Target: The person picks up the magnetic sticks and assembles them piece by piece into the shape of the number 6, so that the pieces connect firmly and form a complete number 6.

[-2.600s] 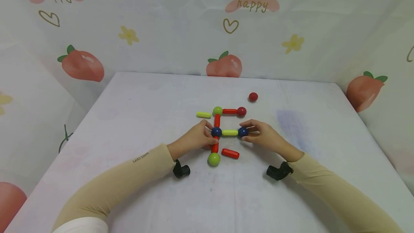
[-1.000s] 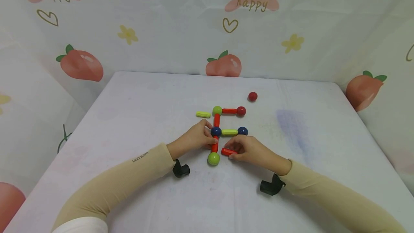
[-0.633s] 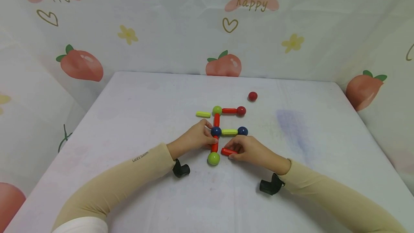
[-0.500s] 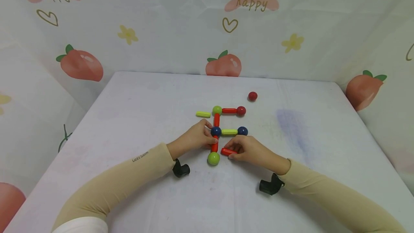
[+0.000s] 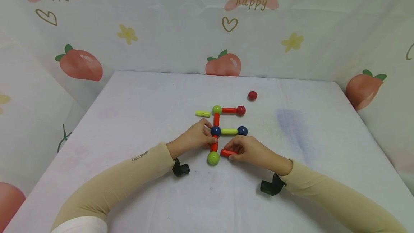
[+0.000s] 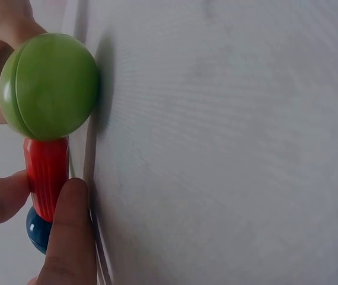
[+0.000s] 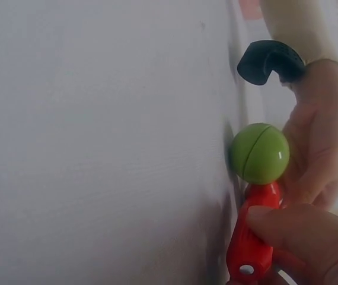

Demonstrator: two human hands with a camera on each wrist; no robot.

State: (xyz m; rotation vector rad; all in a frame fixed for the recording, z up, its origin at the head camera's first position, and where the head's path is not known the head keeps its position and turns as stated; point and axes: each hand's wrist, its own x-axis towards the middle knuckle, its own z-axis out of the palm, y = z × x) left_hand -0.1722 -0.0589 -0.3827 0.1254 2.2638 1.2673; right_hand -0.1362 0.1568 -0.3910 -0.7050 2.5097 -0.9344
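Observation:
A figure of magnetic-looking rods and balls lies on the table. My left hand (image 5: 195,136) pinches its lower upright red rod (image 6: 47,172), between the blue ball (image 5: 216,131) and the near green ball (image 5: 213,158). My right hand (image 5: 252,151) pinches a separate red rod (image 5: 228,152) between thumb and fingers, its left end close to that green ball. In the right wrist view a metal tip shows on this rod. An upper red rod (image 5: 216,119), a far green ball (image 5: 217,109), a yellow-green rod (image 5: 229,131) and another blue ball (image 5: 242,131) belong to the figure.
A red rod (image 5: 229,110) with a dark red ball (image 5: 240,110) forms the figure's far arm. Loose at its left lies a yellow-green rod (image 5: 202,114). A single red ball (image 5: 252,95) sits farther back on the white table (image 5: 155,100).
My right hand has left the right-hand blue ball, come nearer and taken the loose red rod. Over the last second the rod has barely moved. My left hand keeps its place.

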